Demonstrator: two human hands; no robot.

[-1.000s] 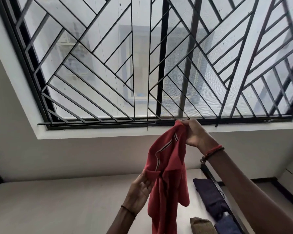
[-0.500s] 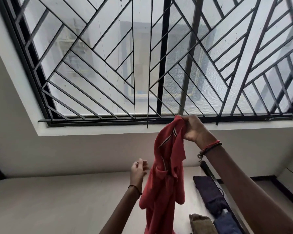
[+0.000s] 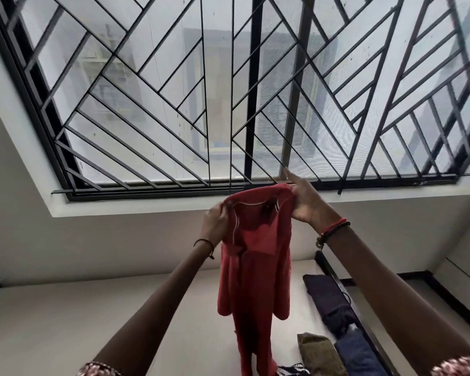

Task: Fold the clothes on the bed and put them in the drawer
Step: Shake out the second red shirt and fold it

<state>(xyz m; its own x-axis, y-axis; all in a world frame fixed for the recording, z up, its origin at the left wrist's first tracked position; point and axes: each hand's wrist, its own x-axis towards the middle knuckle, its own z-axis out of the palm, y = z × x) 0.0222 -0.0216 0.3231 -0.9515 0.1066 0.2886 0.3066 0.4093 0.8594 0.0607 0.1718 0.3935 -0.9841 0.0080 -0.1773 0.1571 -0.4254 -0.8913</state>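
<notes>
Head: shirt [image 3: 255, 253] in L hand [image 3: 215, 221], R hand [image 3: 303, 202]

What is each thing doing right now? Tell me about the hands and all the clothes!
red shirt: held up, hanging down, not folded.
left hand: grips the shirt's top corner.
right hand: grips the other top corner.
dark navy garment: lying on the bed, untouched.
olive cloth: lying on the bed, looks folded.
blue garment: lying beside the olive cloth.
</notes>
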